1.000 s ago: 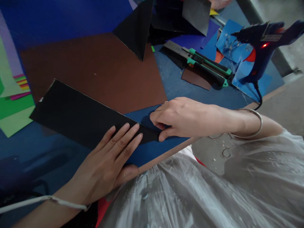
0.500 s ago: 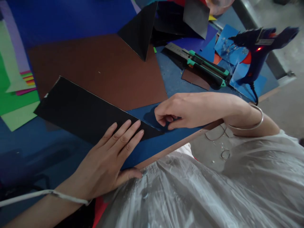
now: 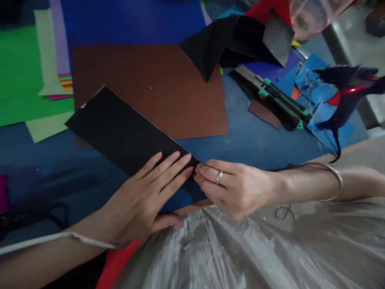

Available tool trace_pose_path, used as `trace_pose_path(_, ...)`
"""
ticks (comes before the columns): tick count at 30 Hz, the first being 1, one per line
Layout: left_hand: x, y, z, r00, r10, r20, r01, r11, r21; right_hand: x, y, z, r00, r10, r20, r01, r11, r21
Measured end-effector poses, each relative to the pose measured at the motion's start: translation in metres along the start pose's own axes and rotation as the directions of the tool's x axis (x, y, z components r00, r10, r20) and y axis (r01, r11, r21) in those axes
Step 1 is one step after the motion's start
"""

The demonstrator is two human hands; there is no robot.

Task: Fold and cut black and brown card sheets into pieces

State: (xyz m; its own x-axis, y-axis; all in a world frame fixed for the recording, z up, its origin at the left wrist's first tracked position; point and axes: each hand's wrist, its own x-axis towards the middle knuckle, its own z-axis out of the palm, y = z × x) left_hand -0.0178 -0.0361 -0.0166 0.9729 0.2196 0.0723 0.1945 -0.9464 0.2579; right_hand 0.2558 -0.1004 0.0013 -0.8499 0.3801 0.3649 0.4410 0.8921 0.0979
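Black card [image 3: 117, 124] lies flat at a slant, partly over the lower left of a brown sheet [image 3: 156, 92] and partly on the blue tabletop [image 3: 246, 146]. Its long axis runs from upper left to lower right, the broad end pointing away from the person and the other end pointing down toward the right hand [image 3: 231, 186]. A small white nick shows on the broad end, near the left corner.

The left hand [image 3: 140, 202] is spread flat with fingers extended across the card's lower part, its thumb set apart by the tabletop's edge. The right hand is drawn together, fingertips pinching the card's lower right end; it wears a silver ring [image 3: 219, 177], with a bangle [image 3: 339, 182] farther up the arm.

As for writing, the glue gun [image 3: 343, 106] bears a pale label too blurred to read, just above its glowing red light, and faint marks on the blade of the green-and-black cutter [image 3: 275, 98] are too small to make out. The cutter slants the same way as the card, blade to the upper left, beside a brown scrap [image 3: 264, 114]. Above the brown sheet lies a blue sheet [image 3: 132, 22]; green paper [image 3: 18, 76] sits at left.
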Motion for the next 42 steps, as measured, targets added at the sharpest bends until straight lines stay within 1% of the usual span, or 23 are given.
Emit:
trace_pose_path(4,0.0,0.0,-0.001,0.999,-0.031,-0.016,0.03,0.998,-0.056,-0.001,-0.004,-0.001,0.999,0.042,-0.021,-0.041,0.999,0.011)
trace_pose_path(11,0.001,0.001,0.0,0.998,-0.046,-0.05,0.042,0.997,-0.071,-0.017,-0.008,-0.006,0.99,0.138,0.038,-0.14,0.989,0.054)
trace_pose_path(15,0.001,0.001,0.0,0.999,-0.012,-0.041,0.01,0.999,-0.042,-0.031,-0.013,-0.007,0.98,0.197,0.035,-0.2,0.975,0.1)
trace_pose_path(20,0.001,-0.001,-0.001,0.999,-0.011,-0.033,0.01,0.999,-0.048,-0.046,-0.021,-0.013,0.965,0.261,0.029,-0.262,0.964,0.049)
trace_pose_path(23,0.0,0.0,0.001,0.999,-0.026,-0.031,0.024,0.999,-0.046,-0.051,-0.021,-0.02,0.964,0.264,0.041,-0.266,0.963,0.041)
trace_pose_path(25,0.0,-0.001,0.003,0.999,-0.027,-0.033,0.026,0.999,-0.037,-0.052,-0.019,-0.023,0.965,0.262,0.008,-0.262,0.964,0.053)
trace_pose_path(27,0.0,-0.001,0.003,0.999,-0.009,-0.031,0.008,1.0,-0.025,-0.048,-0.015,-0.025,0.964,0.262,-0.052,-0.259,0.964,0.052)
trace_pose_path(29,0.001,-0.002,0.003,1.0,0.015,-0.023,-0.015,1.0,-0.008,-0.04,-0.01,-0.026,0.965,0.252,-0.073,-0.25,0.968,0.03)
trace_pose_path(32,0.002,-0.003,0.002,0.999,0.034,-0.007,-0.034,0.999,0.025,-0.023,-0.003,-0.022,0.984,0.174,-0.029,-0.175,0.985,-0.004)
trace_pose_path(35,0.002,-0.003,0.002,0.999,0.041,-0.009,-0.041,0.998,0.047,-0.007,0.004,-0.014,1.0,0.013,-0.014,-0.013,0.999,-0.032)
trace_pose_path(38,0.002,-0.001,0.002,0.999,0.038,-0.011,-0.037,0.998,0.048,0.001,0.01,-0.005,0.993,-0.113,-0.025,0.109,0.988,-0.11)
trace_pose_path(40,0.002,0.0,0.001,1.0,0.028,-0.006,-0.028,0.999,0.043,0.002,0.014,0.0,0.988,-0.149,-0.039,0.143,0.982,-0.123)
trace_pose_path(42,0.002,0.001,0.0,1.0,0.01,0.005,-0.01,0.999,0.038,0.0,0.017,0.004,0.986,-0.15,-0.079,0.144,0.986,-0.079)
